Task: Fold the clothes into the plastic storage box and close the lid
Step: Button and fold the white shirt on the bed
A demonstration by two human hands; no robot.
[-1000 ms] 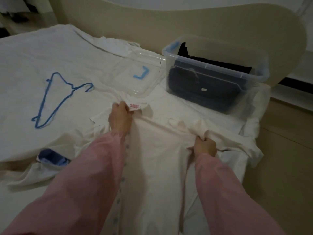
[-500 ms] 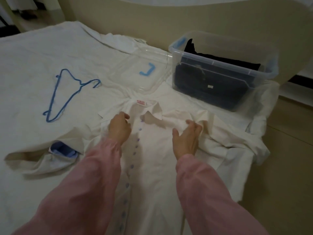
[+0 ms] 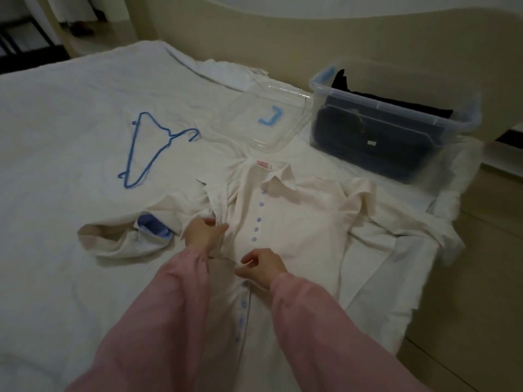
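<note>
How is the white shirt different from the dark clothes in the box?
The white shirt lies spread out on the bed; the dark clothes sit inside the clear box. The white shirt is pale with blue buttons; the dark clothes look nearly black. The left hand and right hand both grip the white shirt; nobody touches the dark clothes. Both are clothes.

Both arms are covered by long, loose sleeves of soft pink cloth. The left sleeve (image 3: pixel 158 321), left of the button row (image 3: pixel 257 220) on the white shirt (image 3: pixel 297 222), ends in a gathered, puckered cuff; the right sleeve (image 3: pixel 325 329), right of that row, has a smoother cuff. The left hand (image 3: pixel 205 232) and right hand (image 3: pixel 261 267) are bare
</note>
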